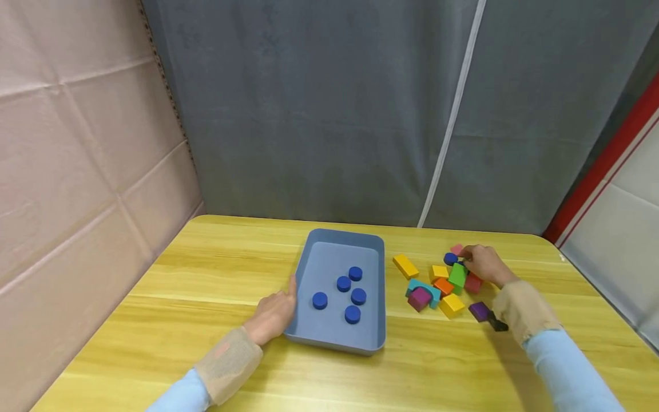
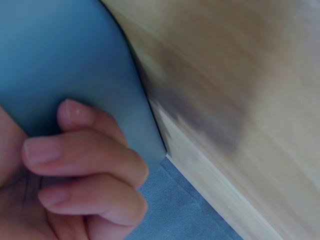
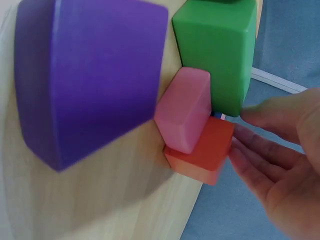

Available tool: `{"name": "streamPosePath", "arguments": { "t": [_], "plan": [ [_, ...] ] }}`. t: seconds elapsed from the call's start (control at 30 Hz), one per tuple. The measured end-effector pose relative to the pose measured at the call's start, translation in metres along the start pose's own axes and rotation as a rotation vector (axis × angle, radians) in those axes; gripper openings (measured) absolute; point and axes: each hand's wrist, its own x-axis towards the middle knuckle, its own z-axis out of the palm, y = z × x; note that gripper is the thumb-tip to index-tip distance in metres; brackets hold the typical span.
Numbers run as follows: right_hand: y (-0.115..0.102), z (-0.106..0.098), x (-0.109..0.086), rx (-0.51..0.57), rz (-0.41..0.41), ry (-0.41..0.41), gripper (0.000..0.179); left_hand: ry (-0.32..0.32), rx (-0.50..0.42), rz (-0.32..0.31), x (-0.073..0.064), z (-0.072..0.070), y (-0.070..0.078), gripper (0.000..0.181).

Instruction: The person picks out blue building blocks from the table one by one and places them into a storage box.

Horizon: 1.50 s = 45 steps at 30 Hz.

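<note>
A grey-blue tray (image 1: 333, 343) on the table holds several dark blue discs (image 1: 344, 284). My left hand (image 1: 274, 312) holds the tray by its left side, one digit along the rim; the left wrist view shows curled fingers (image 2: 95, 160) beside the outer wall. On the right, my right hand (image 1: 484, 263) reaches into a pile of coloured blocks, beside a blue disc (image 1: 450, 258). In the right wrist view, my thumb and fingers (image 3: 265, 147) are near a green block (image 3: 215, 60) and an orange block (image 3: 200, 157). These blocks partly hide the fingertips and whatever lies between them.
Yellow blocks (image 1: 405, 266), a light blue arch (image 1: 435, 293) and a magenta block (image 1: 419, 298) lie right of the tray. A purple block (image 1: 479, 312) and a black piece (image 1: 497, 322) sit nearer my right sleeve. A grey curtain (image 1: 319, 114) hangs behind the table.
</note>
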Motion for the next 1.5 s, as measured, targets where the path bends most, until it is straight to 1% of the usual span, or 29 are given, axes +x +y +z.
{"name": "streamPosePath", "arguments": {
  "t": [0.1, 0.23, 0.33, 0.53, 0.63, 0.8, 0.9, 1.17, 1.37, 1.5],
  "plan": [
    [0.001, -0.001, 0.001, 0.001, 0.002, -0.034, 0.024, -0.002, -0.002, -0.001, 0.000, 0.000, 0.000, 0.060],
    [0.004, -0.004, 0.002, -0.007, -0.016, -0.081, 0.027, 0.001, 0.005, -0.003, 0.001, 0.000, 0.001, 0.060],
    [0.005, -0.005, 0.003, 0.012, -0.019, -0.124, 0.027, 0.003, 0.008, -0.007, 0.001, -0.001, 0.001, 0.060],
    [0.007, -0.005, 0.002, 0.030, 0.003, -0.183, 0.029, -0.005, 0.007, -0.019, 0.000, -0.001, 0.002, 0.060],
    [0.008, -0.004, 0.001, 0.009, -0.006, -0.181, 0.029, -0.008, 0.007, -0.021, 0.000, 0.000, 0.002, 0.060],
    [0.013, -0.002, 0.001, -0.025, -0.081, -0.144, 0.027, -0.010, 0.008, -0.020, -0.001, 0.000, 0.002, 0.060],
    [0.014, -0.002, 0.001, -0.031, -0.100, -0.145, 0.027, -0.011, 0.007, -0.018, -0.001, -0.001, 0.002, 0.060],
    [0.014, -0.003, 0.002, -0.024, -0.061, -0.193, 0.030, -0.016, -0.003, -0.021, -0.001, -0.003, 0.002, 0.062],
    [0.018, -0.001, 0.000, 0.008, -0.033, -0.185, 0.026, -0.004, -0.005, -0.010, -0.001, -0.002, 0.001, 0.063],
    [0.021, 0.001, -0.002, 0.042, 0.004, -0.197, 0.029, -0.003, -0.007, -0.009, -0.002, -0.002, 0.001, 0.062]
  ]
}}
